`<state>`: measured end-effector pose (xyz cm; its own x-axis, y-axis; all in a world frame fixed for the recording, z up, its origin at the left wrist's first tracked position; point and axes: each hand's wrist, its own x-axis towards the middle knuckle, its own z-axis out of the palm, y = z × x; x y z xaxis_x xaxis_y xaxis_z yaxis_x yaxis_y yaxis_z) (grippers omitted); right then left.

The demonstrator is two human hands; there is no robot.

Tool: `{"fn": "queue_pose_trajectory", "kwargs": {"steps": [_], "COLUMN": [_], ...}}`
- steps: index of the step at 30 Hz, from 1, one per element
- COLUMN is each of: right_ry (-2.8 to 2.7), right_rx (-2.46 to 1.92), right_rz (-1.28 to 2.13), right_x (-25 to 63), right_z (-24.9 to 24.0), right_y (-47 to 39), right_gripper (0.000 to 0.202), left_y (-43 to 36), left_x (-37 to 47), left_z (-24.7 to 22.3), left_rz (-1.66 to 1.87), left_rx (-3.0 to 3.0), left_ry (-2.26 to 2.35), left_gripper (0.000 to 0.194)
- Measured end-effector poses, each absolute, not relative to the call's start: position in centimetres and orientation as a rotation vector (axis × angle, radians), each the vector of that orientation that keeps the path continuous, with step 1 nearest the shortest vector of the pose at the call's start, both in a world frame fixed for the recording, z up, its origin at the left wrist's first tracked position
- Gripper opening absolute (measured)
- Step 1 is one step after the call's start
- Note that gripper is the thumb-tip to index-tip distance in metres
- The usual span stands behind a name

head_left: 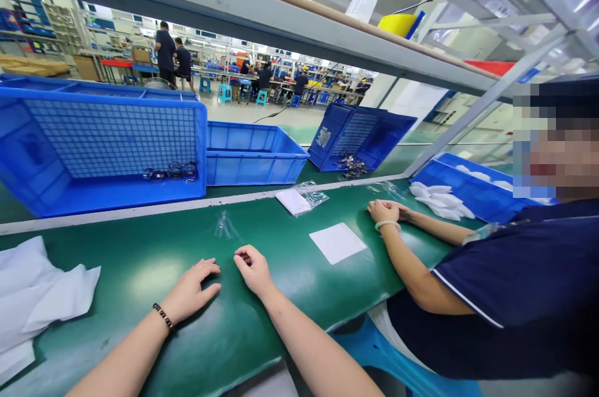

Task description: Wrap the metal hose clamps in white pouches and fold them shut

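My left hand (195,288) rests low over the green tabletop (210,353), palm down. Its fingers are stretched out and the thumb is apart, with nothing in it. To its right, my right hand (254,271) has its fingers curled in towards the thumb; whether anything small is between them is hidden. Just beyond both hands lie some thin clear plastic pieces (224,225). Farther off, a clear bag with a white card (294,201) lies by the table's rear strip. A flat white sheet (337,243) is to the right of my right hand.
Crumpled white sheets (42,297) lie at the left. A tilted blue crate (116,191) with metal rings (175,171), a second blue crate (255,166) and a third (327,141) stand behind. A co-worker's hands (386,213) are at the right, near white packets (440,200).
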<state>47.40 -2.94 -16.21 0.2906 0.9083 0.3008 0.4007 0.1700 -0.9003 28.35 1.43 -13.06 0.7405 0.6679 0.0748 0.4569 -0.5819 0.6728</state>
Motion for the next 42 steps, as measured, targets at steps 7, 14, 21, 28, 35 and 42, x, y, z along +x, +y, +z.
{"fn": "queue_pose_trajectory", "kwargs": {"steps": [7,14,21,28,35,42], "right_ry": [-1.367,-1.516,-1.709,-1.663,-1.506,-1.694], "right_rx": [-1.447,-1.376,-1.231,-1.123,-1.229,-1.159], "right_rz": [0.531,0.542,0.546,0.632,0.642,0.433], "right_x": [47.2,46.4,45.9,47.7,50.0,48.5], "right_z": [-16.2,-16.3,-16.5,-15.2,-15.1,-14.9], "right_y": [-2.7,-3.1,-3.1,-4.0,-1.8,-0.6], "right_gripper": [0.016,0.012,0.011,0.013,0.016,0.012], "left_y": [0.7,1.0,0.3,0.6,-0.1,-3.2], "left_x": [28.6,29.2,29.7,30.6,31.8,33.8], "left_z": [-12.5,-12.7,-13.0,-12.9,-13.5,-13.6], "left_rz": [0.536,0.429,0.495,0.451,0.413,0.310], "left_rx": [2.136,2.011,2.064,1.979,1.917,1.962], "left_ry": [1.008,1.016,1.121,1.132,1.057,0.826], "left_gripper": [0.028,0.023,0.023,0.017,0.013,0.007]}}
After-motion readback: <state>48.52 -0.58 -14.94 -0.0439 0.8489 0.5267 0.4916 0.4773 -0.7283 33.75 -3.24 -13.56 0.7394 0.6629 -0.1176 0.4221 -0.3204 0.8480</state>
